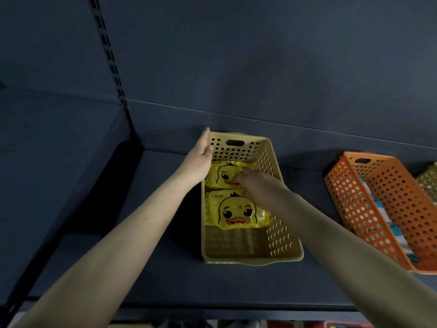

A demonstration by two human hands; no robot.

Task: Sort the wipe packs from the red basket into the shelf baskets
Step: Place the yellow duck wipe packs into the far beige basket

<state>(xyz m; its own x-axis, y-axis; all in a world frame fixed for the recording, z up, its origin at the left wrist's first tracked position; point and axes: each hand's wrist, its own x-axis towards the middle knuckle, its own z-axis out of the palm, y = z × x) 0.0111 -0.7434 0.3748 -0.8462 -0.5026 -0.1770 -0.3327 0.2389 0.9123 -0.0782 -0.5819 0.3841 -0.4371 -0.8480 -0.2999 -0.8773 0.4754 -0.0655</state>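
Observation:
A tan perforated basket stands on the dark shelf. Two yellow wipe packs with a duck face lie flat inside it: one at the far end, one nearer me. My left hand rests against the basket's far left rim, fingers straight, thumb over the wall. My right hand reaches into the basket, and its fingers touch the far pack; whether they pinch it is unclear. The red basket is out of sight.
An orange perforated basket with blue-and-white packs stands to the right. The edge of another tan basket shows at the far right. A slotted upright runs up the back panel at left. Red items show below the shelf.

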